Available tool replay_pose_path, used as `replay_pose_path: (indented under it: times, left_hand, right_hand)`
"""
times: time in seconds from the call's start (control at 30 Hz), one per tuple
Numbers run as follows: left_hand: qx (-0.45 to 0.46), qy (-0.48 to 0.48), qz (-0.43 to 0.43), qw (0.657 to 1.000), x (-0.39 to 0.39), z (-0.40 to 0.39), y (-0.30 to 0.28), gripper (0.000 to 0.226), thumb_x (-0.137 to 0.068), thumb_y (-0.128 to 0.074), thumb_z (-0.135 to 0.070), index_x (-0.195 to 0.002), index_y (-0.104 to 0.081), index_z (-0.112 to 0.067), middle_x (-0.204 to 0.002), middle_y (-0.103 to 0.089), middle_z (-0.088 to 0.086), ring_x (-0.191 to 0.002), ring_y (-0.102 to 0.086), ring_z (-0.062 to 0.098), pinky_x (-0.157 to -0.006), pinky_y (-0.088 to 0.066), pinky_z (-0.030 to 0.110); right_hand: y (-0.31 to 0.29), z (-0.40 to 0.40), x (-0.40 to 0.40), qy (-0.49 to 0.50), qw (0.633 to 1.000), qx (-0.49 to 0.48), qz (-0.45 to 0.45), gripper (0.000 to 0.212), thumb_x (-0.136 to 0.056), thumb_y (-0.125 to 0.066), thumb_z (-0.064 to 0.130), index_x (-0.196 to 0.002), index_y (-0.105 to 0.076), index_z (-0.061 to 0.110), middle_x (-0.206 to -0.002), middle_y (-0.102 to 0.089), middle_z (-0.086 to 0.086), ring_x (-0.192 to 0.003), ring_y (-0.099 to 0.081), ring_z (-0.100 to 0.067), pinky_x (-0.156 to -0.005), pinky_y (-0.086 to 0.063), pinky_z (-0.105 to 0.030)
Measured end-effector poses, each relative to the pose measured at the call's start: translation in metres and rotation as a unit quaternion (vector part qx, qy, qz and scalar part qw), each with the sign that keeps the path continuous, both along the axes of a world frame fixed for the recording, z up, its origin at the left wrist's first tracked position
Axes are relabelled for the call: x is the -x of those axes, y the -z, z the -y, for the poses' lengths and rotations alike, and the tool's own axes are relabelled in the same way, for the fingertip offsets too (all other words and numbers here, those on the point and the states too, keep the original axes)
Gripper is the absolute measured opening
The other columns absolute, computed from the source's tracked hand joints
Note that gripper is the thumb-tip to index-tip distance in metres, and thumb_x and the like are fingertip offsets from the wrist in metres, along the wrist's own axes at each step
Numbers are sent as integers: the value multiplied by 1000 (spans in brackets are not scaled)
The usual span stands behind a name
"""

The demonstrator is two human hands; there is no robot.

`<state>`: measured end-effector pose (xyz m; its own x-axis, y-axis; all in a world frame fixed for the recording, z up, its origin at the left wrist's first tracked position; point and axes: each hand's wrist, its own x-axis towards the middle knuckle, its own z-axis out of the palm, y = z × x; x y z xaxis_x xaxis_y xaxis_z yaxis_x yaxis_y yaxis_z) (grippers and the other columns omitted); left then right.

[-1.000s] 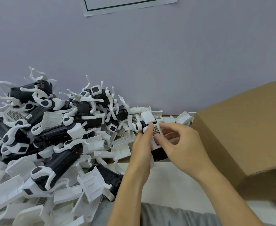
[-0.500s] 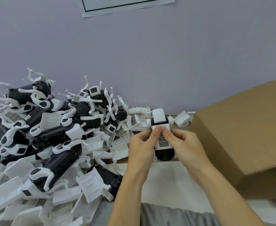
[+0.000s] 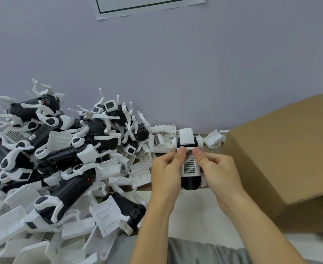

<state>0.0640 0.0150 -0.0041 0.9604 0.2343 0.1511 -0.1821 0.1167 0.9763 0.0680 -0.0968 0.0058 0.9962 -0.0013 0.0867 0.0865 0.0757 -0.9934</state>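
Both hands, left (image 3: 166, 168) and right (image 3: 217, 169), pinch one black-and-white plastic assembly (image 3: 189, 159) above the table edge (image 3: 157, 187), between an uncountable heap of similar parts (image 3: 61, 164) and one cardboard box (image 3: 282, 155).

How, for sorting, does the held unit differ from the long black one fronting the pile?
Left hand and right hand grip the held unit; the long black one lies untouched. The held unit shows a white grille; the long black one shows black casing. Both: black-and-white plastic.
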Motion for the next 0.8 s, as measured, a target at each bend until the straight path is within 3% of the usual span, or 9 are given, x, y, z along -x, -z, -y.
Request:
replay_pose_path:
  times: [0.13, 0.2, 0.3, 0.43, 0.53, 0.67, 0.8]
  left_hand:
    - [-26, -30, 4, 999, 2, 2, -2, 35, -100, -61, -25, -81, -76, 1, -77, -72, 20, -72, -64, 22, -68, -52, 35]
    - [-41, -40, 6, 998, 1, 3, -1, 38, -100, -61, -25, -79, -74, 3, -67, -67, 11, -67, -60, 19, -64, -48, 32]
    - [-55, -42, 4, 998, 0, 3, 0, 37, -100, -61, -29, -77, -77, -5, -64, -69, 0, -63, -62, 12, -59, -49, 25]
    - [2, -2, -31, 1000, 0, 6, -1, 34, -99, -60, -35, -89, -79, -10, -88, -78, 12, -86, -75, 25, -81, -58, 42]
    - [42, 27, -53, 997, 1, 6, -1, 33, -102, -57, -31, -102, -76, -5, -100, -76, 17, -101, -73, 33, -94, -56, 55]
    - [31, 49, -57, 997, 1, 4, 0, 22, -103, -56, -17, -109, -74, -6, -104, -76, 15, -103, -72, 32, -98, -54, 57]
    - [-44, 10, -35, 998, 1, 5, 2, 22, -104, -53, -14, -104, -75, -14, -97, -78, 7, -100, -73, 28, -96, -55, 52]
  right_hand:
    - [3, -1, -2, 33, 999, 41, 11, 34, -97, -63, 35, -76, -80, 12, -78, -77, -9, -81, -74, -30, -80, -59, -53]
    - [5, -2, -2, 46, 998, 48, 19, 37, -96, -63, 36, -74, -79, 11, -78, -76, -12, -84, -72, -34, -81, -58, -53]
    - [7, -2, -3, 41, 998, 32, 19, 35, -95, -64, 37, -70, -80, 19, -73, -77, -1, -75, -75, -22, -76, -61, -47]
    - [9, 1, -5, -12, 1000, 17, -1, 35, -96, -61, 43, -77, -81, 22, -79, -78, 1, -79, -75, -16, -80, -61, -44]
    - [7, 4, -5, -37, 999, 25, -5, 31, -98, -59, 39, -86, -81, 22, -86, -78, 0, -89, -74, -19, -90, -58, -49]
    - [7, 7, -5, -24, 999, 30, 9, 26, -100, -59, 31, -90, -80, 18, -90, -77, -10, -97, -71, -31, -93, -53, -56]
    - [6, 6, -3, -14, 999, 35, 28, 19, -98, -62, 24, -90, -79, 24, -81, -78, 2, -80, -75, -17, -82, -60, -52]
